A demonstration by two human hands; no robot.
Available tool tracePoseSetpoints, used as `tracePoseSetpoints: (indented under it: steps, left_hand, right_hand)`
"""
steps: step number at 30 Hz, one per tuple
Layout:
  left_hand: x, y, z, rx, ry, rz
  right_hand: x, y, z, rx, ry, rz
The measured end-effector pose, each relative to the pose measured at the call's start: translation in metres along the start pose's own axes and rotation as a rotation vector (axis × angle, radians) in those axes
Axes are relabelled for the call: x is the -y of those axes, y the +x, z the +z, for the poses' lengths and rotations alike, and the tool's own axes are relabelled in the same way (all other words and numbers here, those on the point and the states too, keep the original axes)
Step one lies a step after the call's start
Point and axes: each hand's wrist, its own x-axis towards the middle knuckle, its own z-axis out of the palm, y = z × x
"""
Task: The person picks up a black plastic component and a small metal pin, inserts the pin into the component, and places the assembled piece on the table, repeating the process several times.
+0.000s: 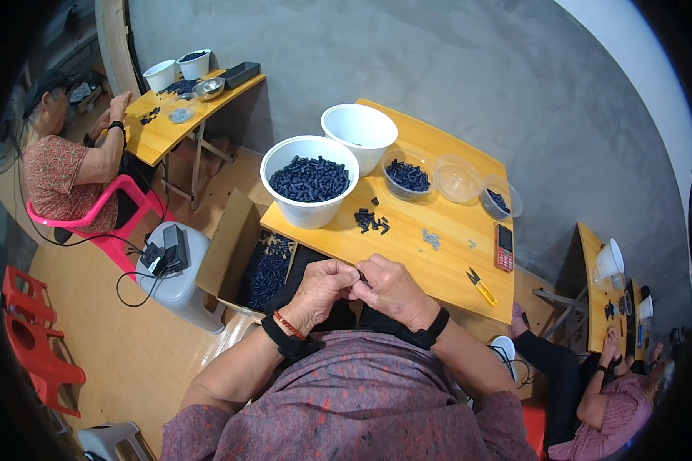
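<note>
Small black part (360,275) pinched between left hand (321,290) and right hand (393,288), full white bucket (309,181) beyond

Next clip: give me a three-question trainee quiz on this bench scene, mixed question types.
1. True or false: the large white plastic bowl nearest the left hand holds dark blue pieces.
2. Which lies nearer the right hand: A, the yellow-handled snips, or B, the red handset?
3. Fill in: the open cardboard box of dark pieces sits ___ the wooden table.

Key: 1 true; 2 A; 3 beside, to its left.
</note>
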Motion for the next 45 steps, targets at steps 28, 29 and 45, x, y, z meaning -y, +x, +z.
tracePoseSetpoints:
  steps: [28, 29, 45]
  left_hand:
    - [-0.026, 0.030, -0.069, -0.943, -0.235, 0.265]
    - [-0.025, 0.030, -0.067, -0.948, -0.204, 0.266]
    - [-0.016, 0.024, -0.035, -0.921, -0.048, 0.445]
  right_hand:
    - [-0.077, 0.044, -0.025, -0.218, 0.042, 0.386]
    - [-0.079, 0.045, -0.024, -0.210, 0.031, 0.381]
    - [-0.086, 0.039, -0.029, -0.194, 0.270, 0.557]
